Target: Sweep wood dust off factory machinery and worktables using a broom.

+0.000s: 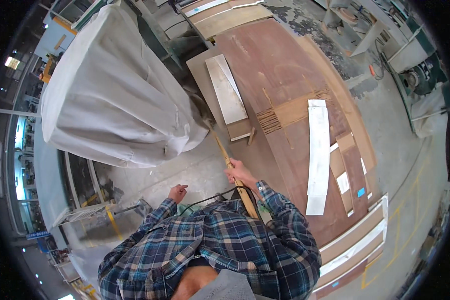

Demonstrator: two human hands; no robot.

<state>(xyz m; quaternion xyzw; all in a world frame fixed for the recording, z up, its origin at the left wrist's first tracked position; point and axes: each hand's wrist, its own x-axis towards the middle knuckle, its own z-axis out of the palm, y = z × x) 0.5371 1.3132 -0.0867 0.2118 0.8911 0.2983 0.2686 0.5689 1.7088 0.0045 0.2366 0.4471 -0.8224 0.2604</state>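
The right hand (240, 173) grips a long wooden stick (231, 165) that runs up and away toward the grey bag (110, 95); the left hand (177, 192) hangs loosely curled and empty, well to its left.

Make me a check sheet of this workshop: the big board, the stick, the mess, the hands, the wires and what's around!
Surface: big brown board stack, a patch torn to bare wood.
Job's things: long wooden stick, slanting up toward the cloth bag.
Clutter: pale strip, grey panel, small offcuts.
Grips: right hand closed around the stick; left hand empty, finger pointing.
Cables: black cord across the chest.
Surroundings: large white cloth bag, concrete floor, machine.
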